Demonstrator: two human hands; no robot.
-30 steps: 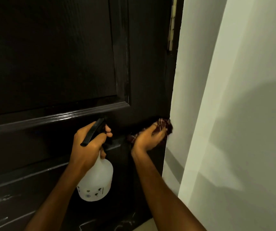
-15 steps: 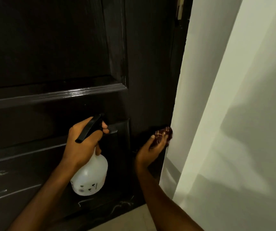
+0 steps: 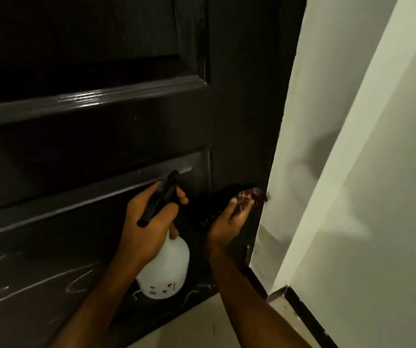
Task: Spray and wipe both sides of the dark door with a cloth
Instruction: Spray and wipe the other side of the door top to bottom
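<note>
left hand (image 3: 149, 222): curled round white, black-topped spray bottle (image 3: 166, 267) hanging below the fist | right hand (image 3: 227, 222): grips reddish patterned cloth (image 3: 249, 197) at its fingertips, against dark door (image 3: 101, 146) edge | dark door: glossy, panelled, pale scribbles below both hands

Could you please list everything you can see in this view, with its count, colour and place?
door: one, black, panelled, fills the left and centre.
scribbles: several, whitish, on the door's lower panel.
spray bottle: one, white body with a black trigger head, in front of the lower door.
cloth: one, dark reddish with a pale pattern, at the door's right edge.
wall: one, white, on the right.
skirting: one strip, dark, along the foot of the wall.
floor: pale beige, at the bottom.
left hand: one, grips the spray bottle at its neck.
right hand: one, holds the cloth to the door's edge.
</note>
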